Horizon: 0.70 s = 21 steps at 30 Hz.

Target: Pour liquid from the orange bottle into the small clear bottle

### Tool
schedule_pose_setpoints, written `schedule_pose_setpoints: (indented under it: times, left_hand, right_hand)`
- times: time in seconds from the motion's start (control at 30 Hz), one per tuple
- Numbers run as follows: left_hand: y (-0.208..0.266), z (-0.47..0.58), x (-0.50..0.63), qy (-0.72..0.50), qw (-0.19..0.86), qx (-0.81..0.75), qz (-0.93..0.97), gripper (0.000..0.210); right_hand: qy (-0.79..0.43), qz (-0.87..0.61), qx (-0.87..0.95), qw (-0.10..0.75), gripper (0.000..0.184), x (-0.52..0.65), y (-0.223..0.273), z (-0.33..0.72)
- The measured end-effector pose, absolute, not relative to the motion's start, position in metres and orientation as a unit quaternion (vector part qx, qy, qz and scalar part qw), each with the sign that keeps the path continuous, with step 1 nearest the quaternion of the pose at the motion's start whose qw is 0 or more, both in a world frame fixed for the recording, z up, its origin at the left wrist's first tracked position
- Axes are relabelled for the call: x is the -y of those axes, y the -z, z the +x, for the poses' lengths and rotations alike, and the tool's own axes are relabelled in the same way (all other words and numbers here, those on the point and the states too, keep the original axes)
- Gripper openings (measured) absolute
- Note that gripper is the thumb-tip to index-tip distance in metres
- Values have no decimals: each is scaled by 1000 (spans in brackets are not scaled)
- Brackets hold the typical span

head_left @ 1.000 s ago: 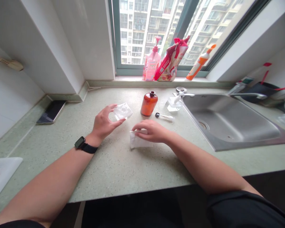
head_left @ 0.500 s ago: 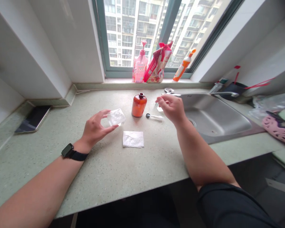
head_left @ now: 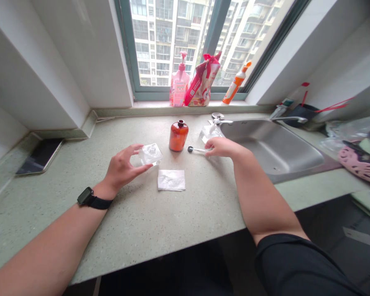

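Observation:
My left hand (head_left: 122,166) is curled round a clear, square-sided bottle (head_left: 150,153) on the counter, thumb on the near side and fingers on the far side. My right hand (head_left: 218,147) has its fingertips closed on the right end of a thin clear tube (head_left: 199,151) with a black end. Just beyond that hand is another clear, block-shaped container (head_left: 208,131), with a white pump-like top. An open amber bottle (head_left: 178,136) stands upright between my hands. Nearer me lies a folded white tissue (head_left: 171,180).
A steel sink (head_left: 299,174) is set in the counter at right. On the windowsill stand a pink pump bottle (head_left: 179,84), a red bag (head_left: 203,80) and an orange-and-white bottle (head_left: 235,85). A dark flat device (head_left: 40,156) lies at far left.
My right hand has come down and nearer, away from the clear container, to the end of the tube. The container's white top now shows. My left hand keeps its hold.

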<state>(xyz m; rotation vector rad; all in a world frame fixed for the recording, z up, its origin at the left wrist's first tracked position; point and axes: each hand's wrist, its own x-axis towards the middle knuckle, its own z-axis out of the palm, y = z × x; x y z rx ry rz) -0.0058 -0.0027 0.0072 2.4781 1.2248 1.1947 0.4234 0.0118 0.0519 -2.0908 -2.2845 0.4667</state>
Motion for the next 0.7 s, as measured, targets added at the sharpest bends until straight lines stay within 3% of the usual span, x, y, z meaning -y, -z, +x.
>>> schedule_pose_setpoints:
  times: [0.1,0.2,0.5,0.7]
  left_hand:
    - [-6,-6,2,-398,64,-398,824,65]
    - [-6,-7,2,-397,66,-391,828,66]
    - [-9,-5,5,-390,79,-380,835,62]
    - [-8,-4,5,-392,95,-365,839,63]
  right_hand:
    - [-152,-666,731,7,19,-12,-53,424]
    - [-176,-662,727,39,24,-8,-61,425]
    - [-419,-508,726,198,46,12,-84,392]
    - [-376,-443,739,342,46,19,-80,341]
